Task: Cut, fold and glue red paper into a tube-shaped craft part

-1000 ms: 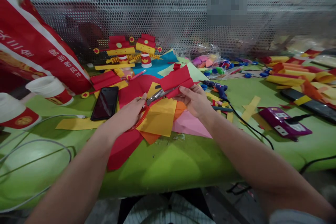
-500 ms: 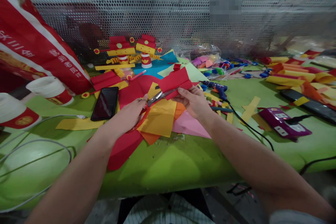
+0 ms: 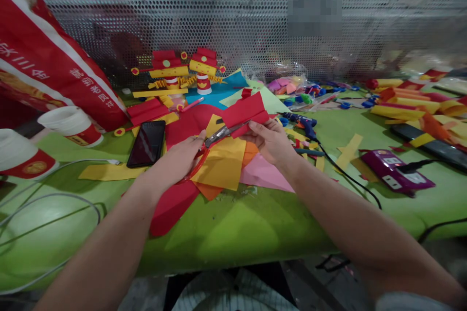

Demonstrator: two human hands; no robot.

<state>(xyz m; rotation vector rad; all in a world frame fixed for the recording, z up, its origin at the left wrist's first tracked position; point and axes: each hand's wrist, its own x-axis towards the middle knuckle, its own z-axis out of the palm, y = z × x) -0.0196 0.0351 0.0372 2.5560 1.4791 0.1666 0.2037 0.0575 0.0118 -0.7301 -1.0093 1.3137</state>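
Note:
My left hand (image 3: 184, 155) is closed round the red handles of a pair of scissors (image 3: 217, 136). Their blades point right and lie along the lower part of a folded piece of red paper (image 3: 245, 111). Thumb and fingers of my right hand (image 3: 272, 140) pinch that paper at its lower right corner, close to the blade tips. Beneath both hands are loose sheets: yellow paper (image 3: 222, 165), pink paper (image 3: 266, 173) and red paper (image 3: 173, 209). How deep the blades have cut cannot be made out.
Left of my hands lie a black phone (image 3: 146, 143) and stacked paper cups (image 3: 71, 126). Two paper figures (image 3: 203, 70) stand at the back. To the right are a blue glue gun (image 3: 306, 124) with its cable, a purple power strip (image 3: 397, 170) and rolled coloured paper (image 3: 404, 102).
Almost nothing differs. The view has shifted very slightly, and the scissors and red paper keep nearly the same position in my hands.

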